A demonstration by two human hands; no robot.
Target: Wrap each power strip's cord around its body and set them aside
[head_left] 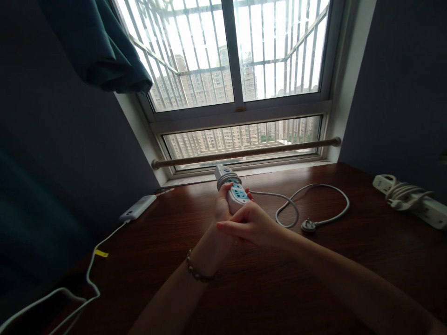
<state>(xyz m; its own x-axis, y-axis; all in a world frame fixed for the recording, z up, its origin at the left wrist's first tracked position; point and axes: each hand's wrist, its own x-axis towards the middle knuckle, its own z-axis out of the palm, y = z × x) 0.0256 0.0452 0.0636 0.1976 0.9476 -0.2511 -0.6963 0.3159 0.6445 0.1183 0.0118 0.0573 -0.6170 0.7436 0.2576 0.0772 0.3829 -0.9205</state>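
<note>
My left hand [222, 204] is closed around a white power strip [238, 193], thumb on its face and fingertips showing along its right edge. The strip is held out above the wooden table [279, 298], pointing away from me. Its cord [321, 185] is wound around the end beyond my thumb, and the rest loops out to the right of my grip, ending in a plug [308, 226] on the table. My right hand [253, 225] lies across the near end of the strip, beside my left wrist, fingers bent; whether they grip anything I cannot tell. Well right of my grip lies a second power strip [431, 211]; well left, a white box [138, 208].
</note>
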